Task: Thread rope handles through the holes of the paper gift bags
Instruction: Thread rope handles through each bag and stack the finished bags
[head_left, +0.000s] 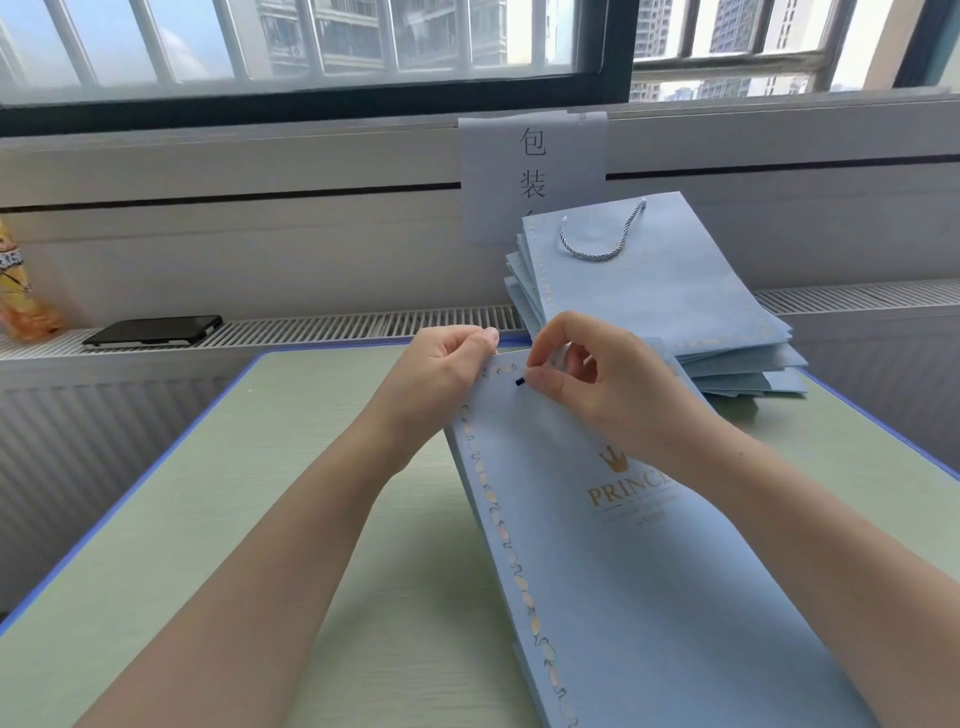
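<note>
Head view: light blue gift bag flat on table, centre to lower right; left hand pinches its top edge; right hand fingers curled, pinching dark rope tip at the hole; stack of bags with rope handle upper right; phone left.

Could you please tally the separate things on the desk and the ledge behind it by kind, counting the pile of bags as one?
Bag in hand: 1
Pile of finished bags: 1
Phone: 1
Orange bottle: 1
Paper sign: 1
Total: 5
</note>
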